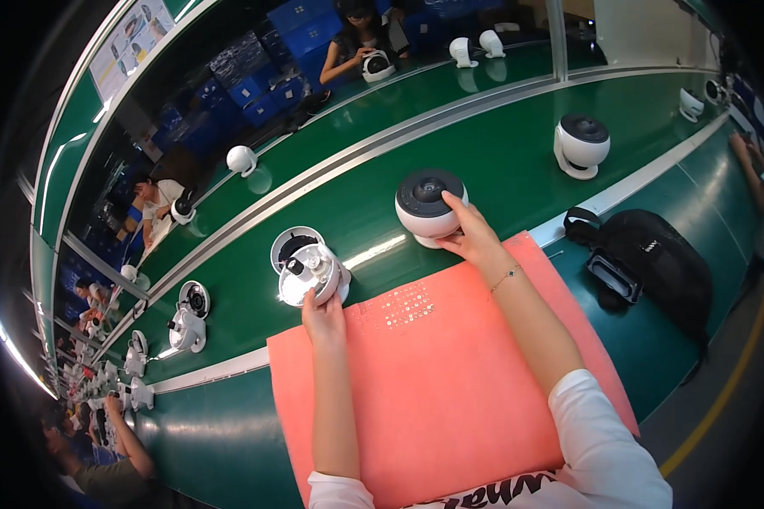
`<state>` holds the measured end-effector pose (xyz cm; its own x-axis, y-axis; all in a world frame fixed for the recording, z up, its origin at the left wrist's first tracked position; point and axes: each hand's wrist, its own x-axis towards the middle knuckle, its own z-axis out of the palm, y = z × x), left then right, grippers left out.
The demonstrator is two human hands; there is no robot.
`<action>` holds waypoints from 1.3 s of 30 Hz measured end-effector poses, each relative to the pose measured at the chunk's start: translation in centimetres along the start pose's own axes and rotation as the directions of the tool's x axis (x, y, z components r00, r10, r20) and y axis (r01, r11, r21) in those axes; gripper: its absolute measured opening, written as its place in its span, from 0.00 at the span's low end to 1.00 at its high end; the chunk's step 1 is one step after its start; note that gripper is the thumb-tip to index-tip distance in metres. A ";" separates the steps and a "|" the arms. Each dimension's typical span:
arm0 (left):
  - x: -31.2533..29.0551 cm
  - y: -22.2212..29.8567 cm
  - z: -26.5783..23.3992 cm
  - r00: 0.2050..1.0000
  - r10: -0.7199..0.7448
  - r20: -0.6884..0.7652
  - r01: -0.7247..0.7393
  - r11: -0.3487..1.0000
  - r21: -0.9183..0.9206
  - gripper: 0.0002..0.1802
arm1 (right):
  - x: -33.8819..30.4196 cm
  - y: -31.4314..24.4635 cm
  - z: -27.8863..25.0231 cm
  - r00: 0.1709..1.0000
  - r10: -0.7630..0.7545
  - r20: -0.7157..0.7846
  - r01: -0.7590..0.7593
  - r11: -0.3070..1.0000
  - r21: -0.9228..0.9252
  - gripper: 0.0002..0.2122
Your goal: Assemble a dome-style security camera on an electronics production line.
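Note:
My right hand (475, 237) grips a ball-shaped white camera (423, 222) with a black round top and a lens in its middle; the thumb and fingers rest on its right side. This camera stands on the green belt. Left of it, my left hand (323, 319) holds the near edge of an opened white camera housing (318, 276), its fingers against the rim. Inside that housing, small dark and white parts show, and its round cover (295, 241) stands tipped up behind. Between my forearms lies a pink mat (433, 382), with several small screws (409, 306) near its far edge.
Another closed camera (581, 148) stands farther right on the belt. Opened units (187, 322) line up at the left. A black bag (654, 254) lies on the bench at right. Metal rails (356, 140) divide the belts. Other people work across the belt and along both sides.

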<state>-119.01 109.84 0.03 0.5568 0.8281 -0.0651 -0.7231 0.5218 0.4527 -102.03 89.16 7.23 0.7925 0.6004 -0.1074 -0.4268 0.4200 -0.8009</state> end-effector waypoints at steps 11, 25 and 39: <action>-0.4 10.0 0.2 0.998 -0.030 0.060 -0.007 0.848 0.529 0.38 | -4.3 -0.2 5.0 0.544 -0.522 0.657 0.651 -0.230 -0.723 0.39; -2.8 13.9 -0.5 0.966 -0.118 0.228 0.011 0.905 0.425 0.27 | -7.0 0.8 6.8 0.455 -0.218 0.863 0.853 -0.172 -0.493 0.16; -6.4 7.7 4.3 0.313 -0.889 0.334 -0.303 0.240 0.922 0.27 | -13.1 -0.1 10.2 0.427 0.391 0.815 0.593 0.560 -0.579 0.23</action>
<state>-126.40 107.66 7.77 0.9536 -0.2735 -0.1259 0.0350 -0.3148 0.9485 -116.79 88.18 14.68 -0.1833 0.9755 0.1215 0.4835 0.1971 -0.8529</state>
